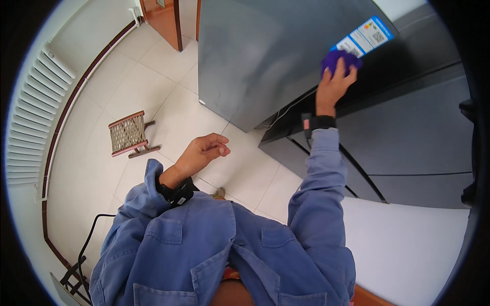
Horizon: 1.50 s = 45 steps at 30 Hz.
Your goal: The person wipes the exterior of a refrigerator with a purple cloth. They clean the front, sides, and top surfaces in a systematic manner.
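A bunched purple cloth (352,60) is under the fingers of my right hand (334,92). It presses against the dark front of a tall grey appliance (255,61) that looks like a refrigerator. Just beyond the cloth, a blue and white label (367,36) is stuck on that surface, and the cloth touches or covers its lower end. My left hand (201,154) hangs in the air in front of my body, empty, with its fingers loosely bent and apart. Black bands circle both my wrists.
A small folding stool (127,133) with a woven seat stands on the tiled floor at the left. A white radiator (38,112) lines the left wall. Grey panels (403,143) and a white surface (403,245) lie at my right. A thin cable (288,109) runs beside the appliance. An orange-brown door (163,20) is at the back.
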Motion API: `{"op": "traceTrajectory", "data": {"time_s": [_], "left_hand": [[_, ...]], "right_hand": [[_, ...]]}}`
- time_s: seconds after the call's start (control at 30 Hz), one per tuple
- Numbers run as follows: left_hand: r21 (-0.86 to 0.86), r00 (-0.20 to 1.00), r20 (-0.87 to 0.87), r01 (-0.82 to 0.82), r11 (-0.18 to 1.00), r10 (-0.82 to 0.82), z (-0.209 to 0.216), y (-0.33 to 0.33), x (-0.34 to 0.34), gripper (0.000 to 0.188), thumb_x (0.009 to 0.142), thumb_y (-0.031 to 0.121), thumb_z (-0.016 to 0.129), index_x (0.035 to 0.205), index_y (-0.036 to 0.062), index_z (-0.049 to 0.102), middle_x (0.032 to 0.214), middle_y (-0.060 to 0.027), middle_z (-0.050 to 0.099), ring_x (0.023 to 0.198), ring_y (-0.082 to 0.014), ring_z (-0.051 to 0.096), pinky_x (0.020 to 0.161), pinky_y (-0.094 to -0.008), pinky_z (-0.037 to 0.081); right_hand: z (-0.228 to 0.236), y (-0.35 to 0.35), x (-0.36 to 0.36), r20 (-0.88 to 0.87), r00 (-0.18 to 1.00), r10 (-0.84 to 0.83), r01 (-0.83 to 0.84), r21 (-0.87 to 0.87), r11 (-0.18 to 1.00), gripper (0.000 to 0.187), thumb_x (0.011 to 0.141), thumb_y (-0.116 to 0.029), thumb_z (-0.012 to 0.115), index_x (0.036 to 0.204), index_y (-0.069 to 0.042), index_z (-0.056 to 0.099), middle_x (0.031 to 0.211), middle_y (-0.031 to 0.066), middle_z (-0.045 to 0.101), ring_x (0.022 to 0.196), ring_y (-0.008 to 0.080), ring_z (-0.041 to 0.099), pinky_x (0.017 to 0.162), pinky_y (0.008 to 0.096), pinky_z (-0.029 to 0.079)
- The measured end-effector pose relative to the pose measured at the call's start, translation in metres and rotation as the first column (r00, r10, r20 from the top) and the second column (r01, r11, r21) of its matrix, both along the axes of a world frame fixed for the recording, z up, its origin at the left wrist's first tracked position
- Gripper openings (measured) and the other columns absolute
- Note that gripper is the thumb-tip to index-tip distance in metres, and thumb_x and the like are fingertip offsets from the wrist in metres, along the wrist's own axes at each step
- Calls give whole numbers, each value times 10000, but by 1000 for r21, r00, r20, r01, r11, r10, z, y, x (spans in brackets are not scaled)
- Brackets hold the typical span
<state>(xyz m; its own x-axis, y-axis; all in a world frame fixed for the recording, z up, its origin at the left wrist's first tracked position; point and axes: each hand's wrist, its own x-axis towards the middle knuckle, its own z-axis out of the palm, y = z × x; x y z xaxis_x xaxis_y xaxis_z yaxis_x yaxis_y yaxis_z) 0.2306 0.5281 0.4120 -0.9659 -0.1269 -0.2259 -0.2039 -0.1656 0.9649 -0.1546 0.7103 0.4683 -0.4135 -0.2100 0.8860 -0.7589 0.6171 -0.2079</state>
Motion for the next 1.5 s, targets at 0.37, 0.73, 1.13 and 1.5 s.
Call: {"op": "traceTrajectory", "data": {"time_s": [0.37, 0.73, 1.13, 1.5], "left_hand": [[36, 1000, 17, 9, 999, -9, -9, -133, -10, 278, 1012, 55, 576, 1283, -3, 594, 1085, -81, 725, 1027, -150, 659, 955, -313, 510], [109, 998, -13, 57, 992, -56, -9, -204, -12, 298, 999, 60, 591, 1283, -31, 586, 1077, -99, 721, 1037, -155, 666, 949, -295, 524], [82, 999, 29, -22, 996, 19, -18, -262, 7, 277, 1001, 77, 598, 1267, -3, 601, 1071, -84, 724, 1027, -151, 660, 927, -297, 520], [-31, 990, 0, -144, 989, 144, -6, -281, -7, 265, 997, 75, 627, 1251, 1, 614, 1036, -87, 734, 1004, -146, 676, 910, -286, 529]], "right_hand": [[31, -93, 31, 101, 993, 66, -63, -40, 997, 424, 855, -7, 702, 1275, -51, 665, 1337, 190, 558, 1193, 386, 547, 999, 441, 468], [15, -170, 15, -206, 973, -101, 167, 337, 927, 502, 788, 12, 712, 1271, -113, 655, 1191, 127, 590, 1145, 370, 541, 992, 487, 420], [118, -184, -12, -352, 881, -316, 315, -64, 947, 471, 865, -103, 726, 1323, -51, 629, 1361, 178, 559, 1240, 393, 490, 1044, 498, 381], [130, -208, 14, -350, 905, -240, 177, -204, 963, 420, 938, -171, 693, 1320, -11, 617, 1340, 176, 618, 1264, 393, 501, 1055, 507, 362]]}}
